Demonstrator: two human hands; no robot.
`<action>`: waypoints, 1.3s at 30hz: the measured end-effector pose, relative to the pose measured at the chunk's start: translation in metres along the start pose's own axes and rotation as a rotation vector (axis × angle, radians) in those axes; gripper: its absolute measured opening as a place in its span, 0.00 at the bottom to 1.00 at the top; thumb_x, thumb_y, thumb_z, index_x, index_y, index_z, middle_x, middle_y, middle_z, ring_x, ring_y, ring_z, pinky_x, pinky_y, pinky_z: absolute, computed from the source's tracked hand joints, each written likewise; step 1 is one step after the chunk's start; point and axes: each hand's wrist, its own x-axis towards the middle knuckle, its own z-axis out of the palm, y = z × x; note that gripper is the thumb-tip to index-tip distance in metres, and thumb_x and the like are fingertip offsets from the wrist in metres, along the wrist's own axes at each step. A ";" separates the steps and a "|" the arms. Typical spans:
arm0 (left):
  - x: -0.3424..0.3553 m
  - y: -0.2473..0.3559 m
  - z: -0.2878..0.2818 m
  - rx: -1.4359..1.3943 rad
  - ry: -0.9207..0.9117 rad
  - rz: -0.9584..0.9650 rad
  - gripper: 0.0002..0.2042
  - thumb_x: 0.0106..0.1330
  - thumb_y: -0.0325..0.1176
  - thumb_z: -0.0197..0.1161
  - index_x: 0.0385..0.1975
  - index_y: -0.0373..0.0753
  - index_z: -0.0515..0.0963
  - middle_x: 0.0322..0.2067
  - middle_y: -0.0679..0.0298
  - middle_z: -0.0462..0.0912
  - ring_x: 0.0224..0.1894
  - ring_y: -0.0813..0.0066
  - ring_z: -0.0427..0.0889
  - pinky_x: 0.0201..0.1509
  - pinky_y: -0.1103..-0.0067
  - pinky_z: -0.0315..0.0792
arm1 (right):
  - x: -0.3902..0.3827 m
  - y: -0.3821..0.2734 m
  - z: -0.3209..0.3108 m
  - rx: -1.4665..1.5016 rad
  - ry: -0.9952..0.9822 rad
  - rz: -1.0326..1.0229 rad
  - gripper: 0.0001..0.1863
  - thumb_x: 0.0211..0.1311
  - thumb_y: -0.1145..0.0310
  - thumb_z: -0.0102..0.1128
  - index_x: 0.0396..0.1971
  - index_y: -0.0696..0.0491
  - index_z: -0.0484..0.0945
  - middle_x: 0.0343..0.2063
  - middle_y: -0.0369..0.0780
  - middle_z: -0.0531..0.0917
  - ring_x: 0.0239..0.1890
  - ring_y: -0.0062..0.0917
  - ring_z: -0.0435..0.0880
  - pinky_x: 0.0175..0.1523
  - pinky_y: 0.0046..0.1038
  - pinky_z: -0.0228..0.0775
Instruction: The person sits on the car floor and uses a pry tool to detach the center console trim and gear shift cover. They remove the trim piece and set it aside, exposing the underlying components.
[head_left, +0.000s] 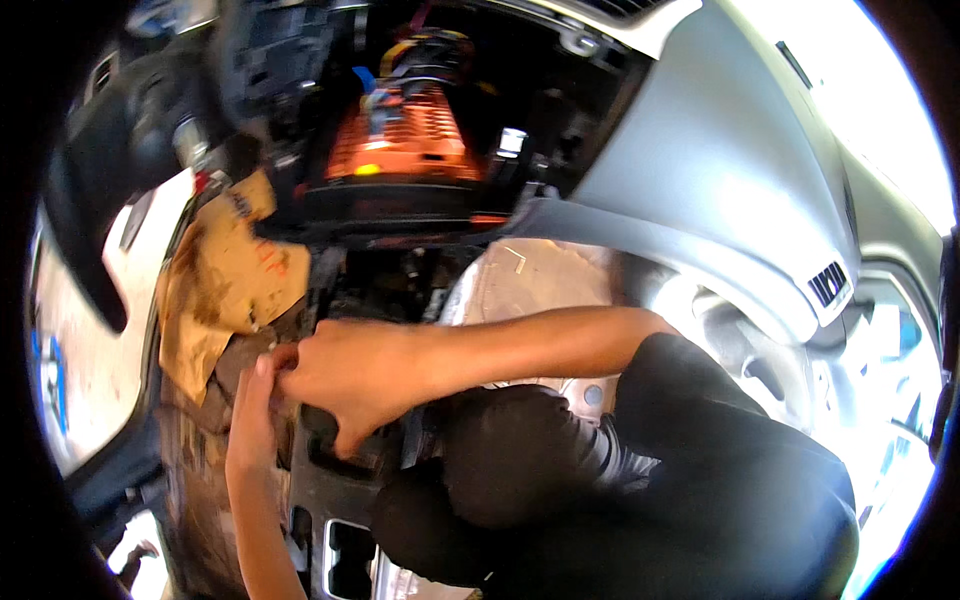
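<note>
My two hands meet above the left side of the centre console (pixel 340 482), inside a partly stripped car cabin. My right hand (pixel 362 372) reaches across from the right, its fingers curled and its thumb pointing down. From below comes my left hand (pixel 256 405), with bent fingers against the right hand's fingertips. Both look closed; whatever sits between the fingers is hidden and blurred. Just beyond them lies a stained tan paper sheet (pixel 235 275) on the footwell floor.
An orange finned unit (pixel 405 140) with loose wiring sits in the open dashboard. A black steering wheel (pixel 85 220) is at the left, a grey dashboard panel (pixel 690 150) at the right. My black-clothed knee (pixel 520 450) is beside the console.
</note>
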 end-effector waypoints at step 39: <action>0.011 -0.002 -0.052 0.173 -0.698 0.118 0.18 0.70 0.46 0.45 0.22 0.41 0.70 0.20 0.65 0.66 0.29 0.72 0.67 0.55 0.72 0.65 | -0.466 -0.027 0.429 0.536 1.505 1.942 0.18 0.59 0.60 0.62 0.44 0.55 0.82 0.41 0.51 0.85 0.44 0.40 0.85 0.47 0.38 0.75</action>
